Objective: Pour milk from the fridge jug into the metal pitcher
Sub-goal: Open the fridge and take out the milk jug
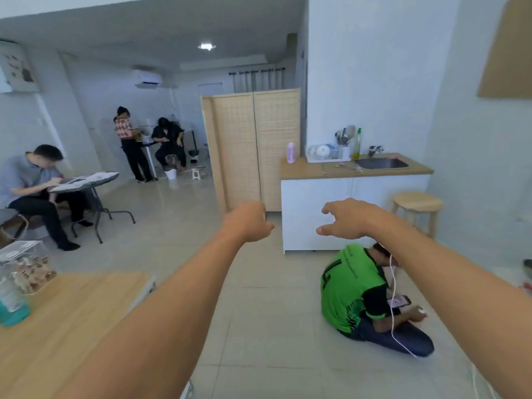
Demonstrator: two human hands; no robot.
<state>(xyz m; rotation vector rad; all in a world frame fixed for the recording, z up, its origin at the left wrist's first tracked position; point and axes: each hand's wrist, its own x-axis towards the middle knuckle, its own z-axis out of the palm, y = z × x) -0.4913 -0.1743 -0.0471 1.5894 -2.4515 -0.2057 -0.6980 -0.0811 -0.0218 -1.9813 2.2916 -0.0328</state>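
Observation:
Both my arms stretch forward over the tiled floor. My left hand (250, 221) is curled into a loose fist and holds nothing. My right hand (344, 218) has its fingers spread and its thumb apart, and is empty. No milk jug, fridge or metal pitcher shows in this view. Both hands hang in the air in front of a white cabinet (325, 208) with a wooden counter and a sink (383, 163).
A person in a green shirt (349, 286) sits on the floor below my right arm. A wooden table (72, 318) with a clear box stands at the left. A woven folding screen (250, 148), a wooden stool (417, 204) and three people further back are also there.

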